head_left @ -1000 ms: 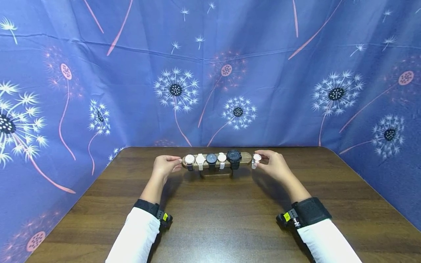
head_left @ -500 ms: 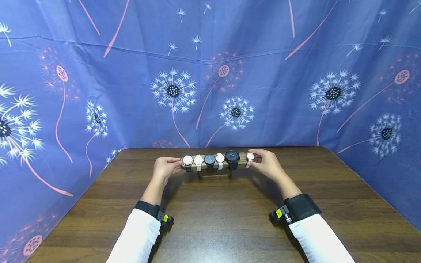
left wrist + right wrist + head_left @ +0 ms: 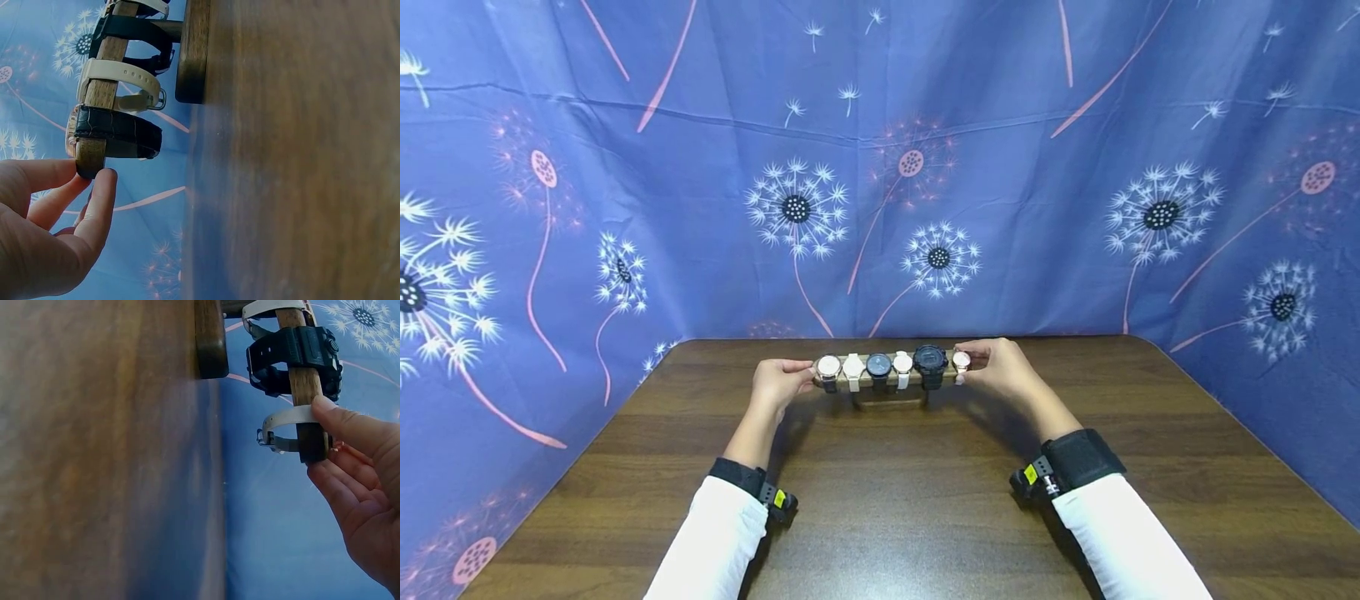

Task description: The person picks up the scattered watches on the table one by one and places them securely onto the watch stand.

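Note:
A wooden watch stand (image 3: 891, 404) carries several wristwatches in a row across its raised bar. My left hand (image 3: 775, 385) pinches the bar's left end between thumb and fingers, beside a watch with a dark strap (image 3: 119, 129). At the other end my right hand (image 3: 1006, 367) holds a small watch with a white strap (image 3: 290, 417), its pale round face (image 3: 961, 359) turned up. The strap loops round the bar tip, its buckle hanging below. In the right wrist view, the thumb lies at the strap's upper edge and the fingers are at the tip. A bulky black watch (image 3: 931, 358) sits just inward.
The stand's base bar rests on a brown wooden table (image 3: 880, 483), near its back edge. Behind hangs a blue cloth (image 3: 1022, 275) with dandelion prints. Between the hands, white- and black-strapped watches, including a dark-faced watch (image 3: 880, 365), fill the bar.
My right hand has moved left with the small watch, from beside the bar's right end onto it. The left hand keeps its pinch on the left end.

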{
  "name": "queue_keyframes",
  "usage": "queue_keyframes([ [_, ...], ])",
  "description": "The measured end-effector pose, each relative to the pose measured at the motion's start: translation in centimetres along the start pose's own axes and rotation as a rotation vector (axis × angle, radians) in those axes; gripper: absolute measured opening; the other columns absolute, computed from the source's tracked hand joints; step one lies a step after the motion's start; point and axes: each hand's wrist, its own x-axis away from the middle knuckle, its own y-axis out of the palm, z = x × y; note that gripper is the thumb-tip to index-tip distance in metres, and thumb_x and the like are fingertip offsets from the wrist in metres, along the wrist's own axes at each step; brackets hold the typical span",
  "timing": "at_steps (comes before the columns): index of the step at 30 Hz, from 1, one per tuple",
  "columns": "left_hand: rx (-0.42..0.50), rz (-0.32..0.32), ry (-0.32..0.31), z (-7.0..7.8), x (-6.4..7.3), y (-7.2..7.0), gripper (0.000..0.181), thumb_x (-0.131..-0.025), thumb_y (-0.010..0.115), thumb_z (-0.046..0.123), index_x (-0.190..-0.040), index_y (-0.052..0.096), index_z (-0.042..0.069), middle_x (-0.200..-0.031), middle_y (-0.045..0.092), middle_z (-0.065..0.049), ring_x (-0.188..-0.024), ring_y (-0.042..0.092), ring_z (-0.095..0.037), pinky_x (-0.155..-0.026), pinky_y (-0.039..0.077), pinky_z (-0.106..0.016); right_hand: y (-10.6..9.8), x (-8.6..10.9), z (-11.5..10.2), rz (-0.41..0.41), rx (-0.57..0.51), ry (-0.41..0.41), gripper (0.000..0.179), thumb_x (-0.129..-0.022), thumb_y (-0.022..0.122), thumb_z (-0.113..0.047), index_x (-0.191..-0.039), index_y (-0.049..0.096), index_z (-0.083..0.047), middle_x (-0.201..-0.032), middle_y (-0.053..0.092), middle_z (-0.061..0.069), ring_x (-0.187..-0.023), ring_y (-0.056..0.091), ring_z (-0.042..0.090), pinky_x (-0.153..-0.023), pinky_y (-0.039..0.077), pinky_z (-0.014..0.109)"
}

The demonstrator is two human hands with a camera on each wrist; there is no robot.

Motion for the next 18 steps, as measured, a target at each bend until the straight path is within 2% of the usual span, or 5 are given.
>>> queue_keyframes([
  [8,-0.021,0.004,-0.008,0.08,0.04,0.1,0.021,-0.087,0.068,-0.004,-0.107,0.068,-0.011,-0.116,0.062,-0.029,-0.087,0.072,-0.027,-0.085,0.055,-0.038,-0.17,-0.76,-0.13,-0.047,0.071,-0.01,0.051,-0.069,0.085,-0.003,-0.117,0.069,0.003,-0.102,0.072,0.015,-0.089,0.068,0.022,-0.077,0.054,0.031],
  [13,-0.009,0.01,0.008,0.13,-0.07,0.17,0.021,-0.087,0.067,-0.005,-0.107,0.067,-0.013,-0.116,0.062,-0.031,-0.087,0.071,-0.026,-0.087,0.053,-0.04,-0.34,-0.94,-0.3,-0.057,0.081,-0.026,0.053,-0.069,0.085,-0.003,-0.118,0.067,0.006,-0.099,0.072,0.016,-0.085,0.068,0.023,-0.074,0.054,0.032],
  [18,-0.016,0.028,0.012,0.02,-0.03,0.19,0.021,-0.088,0.067,-0.005,-0.107,0.068,-0.012,-0.114,0.063,-0.03,-0.08,0.07,-0.019,-0.087,0.054,-0.04,-0.17,-0.92,-0.33,-0.061,0.111,-0.054,0.051,-0.069,0.085,-0.002,-0.116,0.068,0.004,-0.104,0.071,0.017,-0.088,0.067,0.022,-0.078,0.054,0.036],
])
